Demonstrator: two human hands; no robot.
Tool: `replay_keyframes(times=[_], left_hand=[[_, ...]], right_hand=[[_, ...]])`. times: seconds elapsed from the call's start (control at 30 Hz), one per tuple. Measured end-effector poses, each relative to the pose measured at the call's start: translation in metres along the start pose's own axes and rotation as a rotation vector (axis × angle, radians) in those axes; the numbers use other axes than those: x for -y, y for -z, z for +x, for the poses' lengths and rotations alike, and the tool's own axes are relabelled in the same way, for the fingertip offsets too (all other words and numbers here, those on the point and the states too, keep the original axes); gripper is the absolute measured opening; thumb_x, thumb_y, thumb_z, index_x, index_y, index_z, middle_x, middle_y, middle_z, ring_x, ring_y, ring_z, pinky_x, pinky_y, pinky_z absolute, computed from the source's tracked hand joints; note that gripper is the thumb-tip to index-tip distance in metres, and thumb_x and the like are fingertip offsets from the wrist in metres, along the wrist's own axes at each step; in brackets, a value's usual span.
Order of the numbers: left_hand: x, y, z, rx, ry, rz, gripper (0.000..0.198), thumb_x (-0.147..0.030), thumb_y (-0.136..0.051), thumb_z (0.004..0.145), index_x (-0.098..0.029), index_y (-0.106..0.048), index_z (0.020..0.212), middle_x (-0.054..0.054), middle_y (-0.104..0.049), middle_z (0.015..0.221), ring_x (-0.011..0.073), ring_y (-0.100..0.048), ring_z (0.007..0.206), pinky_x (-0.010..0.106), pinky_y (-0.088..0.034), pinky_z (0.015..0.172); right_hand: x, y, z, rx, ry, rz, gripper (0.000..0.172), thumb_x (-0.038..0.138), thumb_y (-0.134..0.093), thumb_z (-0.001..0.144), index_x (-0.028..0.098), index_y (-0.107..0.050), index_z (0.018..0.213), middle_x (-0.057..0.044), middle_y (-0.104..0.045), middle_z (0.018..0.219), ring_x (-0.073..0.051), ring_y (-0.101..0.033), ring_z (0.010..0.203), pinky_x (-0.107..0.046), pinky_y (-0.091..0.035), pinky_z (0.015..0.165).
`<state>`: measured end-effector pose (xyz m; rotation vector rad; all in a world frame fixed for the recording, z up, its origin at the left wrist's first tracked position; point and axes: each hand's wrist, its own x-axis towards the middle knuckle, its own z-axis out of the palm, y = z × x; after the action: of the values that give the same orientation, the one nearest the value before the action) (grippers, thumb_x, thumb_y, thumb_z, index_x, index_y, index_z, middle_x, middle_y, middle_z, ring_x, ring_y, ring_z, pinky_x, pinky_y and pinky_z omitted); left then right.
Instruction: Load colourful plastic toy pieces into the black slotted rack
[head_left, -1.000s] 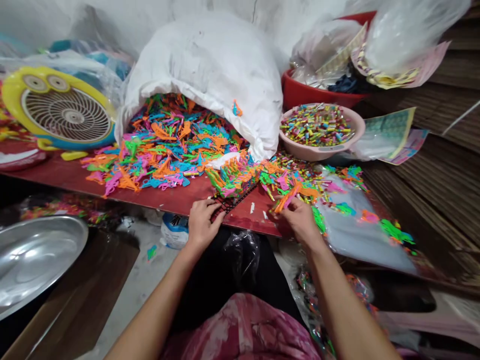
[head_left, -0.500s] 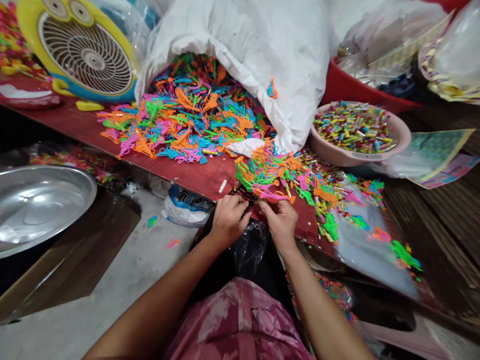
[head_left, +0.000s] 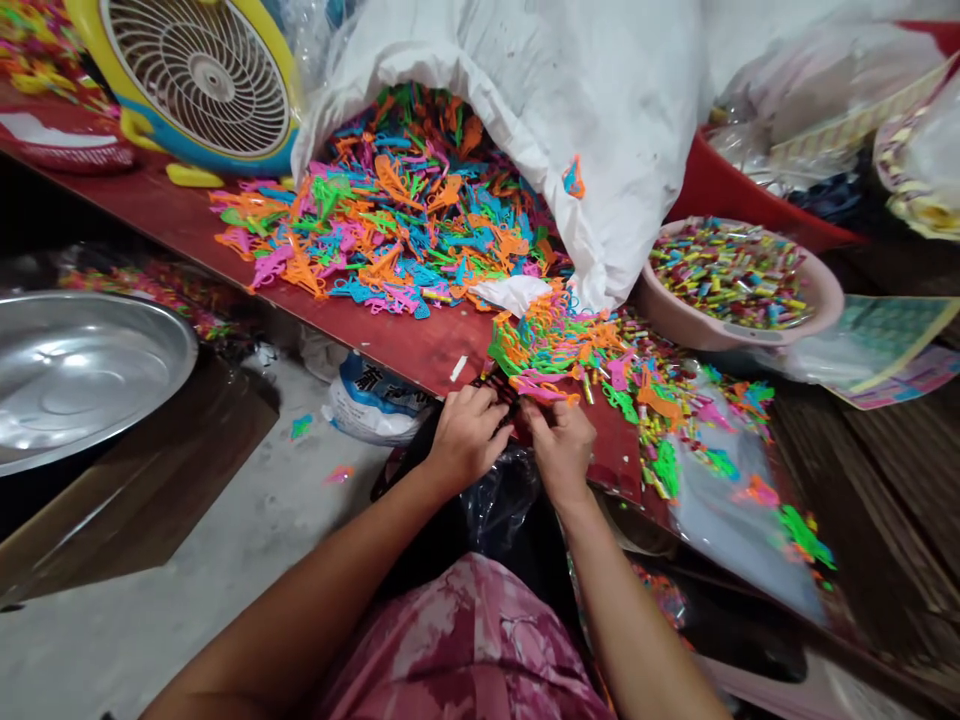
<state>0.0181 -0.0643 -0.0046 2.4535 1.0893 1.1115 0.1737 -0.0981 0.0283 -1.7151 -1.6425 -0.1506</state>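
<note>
At the front edge of the red table [head_left: 420, 350], my left hand [head_left: 466, 438] is closed with its fingers curled, beside a small dark patterned thing. Just to the right, my right hand [head_left: 562, 450] is closed, thumb and fingertips together under a pink and orange plastic piece [head_left: 541, 390]. What either hand grips is hidden. Between and below them hangs a clear plastic bag [head_left: 501, 495], touching the table edge. Beyond my hands lies a row of small gun-shaped plastic toys [head_left: 544, 335] in green, orange, pink and blue.
A white sack [head_left: 600, 90] spills a big heap of toys [head_left: 405, 220]. A yellow fan [head_left: 281, 60] stands left. Right are a pink basin [head_left: 821, 300] of small wrapped pieces, a red tub [head_left: 690, 195] and plastic sheets [head_left: 742, 520]. A metal basin [head_left: 82, 390] sits lower left.
The view has shifted, so the tabletop things appear farther right. Both hands stay at the table edge, nearly in place; the right fingertips now sit closer under the pink and orange piece.
</note>
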Motion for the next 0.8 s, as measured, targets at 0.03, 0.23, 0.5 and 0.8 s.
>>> replay_keyframes(times=[0.03, 0.23, 0.5, 0.8], left_hand=[[0.0, 0.0, 0.0, -0.004, -0.002, 0.003, 0.026, -0.034, -0.054, 0.093, -0.017, -0.066, 0.109, 0.01, -0.063, 0.11, 0.0252, -0.051, 0.098, 0.04, -0.038, 0.079], [0.0, -0.001, 0.001, 0.004, -0.003, 0.008, 0.024, -0.032, -0.056, 0.092, -0.019, -0.067, 0.109, 0.01, -0.063, 0.11, 0.0247, -0.052, 0.097, 0.04, -0.039, 0.079], [0.001, 0.002, -0.001, 0.022, -0.007, -0.031, 0.028, -0.033, -0.054, 0.093, -0.018, -0.065, 0.113, 0.011, -0.062, 0.113, 0.0256, -0.051, 0.101, 0.041, -0.04, 0.081], [0.002, 0.003, -0.002, 0.037, 0.004, -0.096, 0.027, -0.033, -0.05, 0.095, -0.017, -0.065, 0.11, 0.01, -0.062, 0.112, 0.0251, -0.051, 0.102, 0.042, -0.041, 0.084]], right_hand=[[0.002, 0.0, 0.001, 0.005, 0.004, 0.006, 0.026, 0.039, -0.055, 0.095, 0.018, -0.066, 0.085, -0.002, -0.061, 0.073, -0.016, -0.055, 0.068, -0.028, -0.041, 0.066], [0.012, -0.001, 0.005, 0.07, -0.014, 0.035, 0.024, 0.037, -0.05, 0.097, 0.018, -0.066, 0.093, -0.004, -0.065, 0.082, -0.018, -0.058, 0.078, -0.029, -0.042, 0.074], [0.002, -0.006, -0.002, -0.005, -0.11, 0.102, 0.027, 0.042, -0.053, 0.094, 0.019, -0.064, 0.085, -0.003, -0.064, 0.076, -0.018, -0.058, 0.07, -0.029, -0.042, 0.067], [0.006, -0.004, -0.001, 0.013, -0.103, -0.012, 0.029, 0.044, -0.052, 0.093, 0.019, -0.065, 0.085, -0.005, -0.065, 0.077, -0.02, -0.058, 0.07, -0.031, -0.042, 0.066]])
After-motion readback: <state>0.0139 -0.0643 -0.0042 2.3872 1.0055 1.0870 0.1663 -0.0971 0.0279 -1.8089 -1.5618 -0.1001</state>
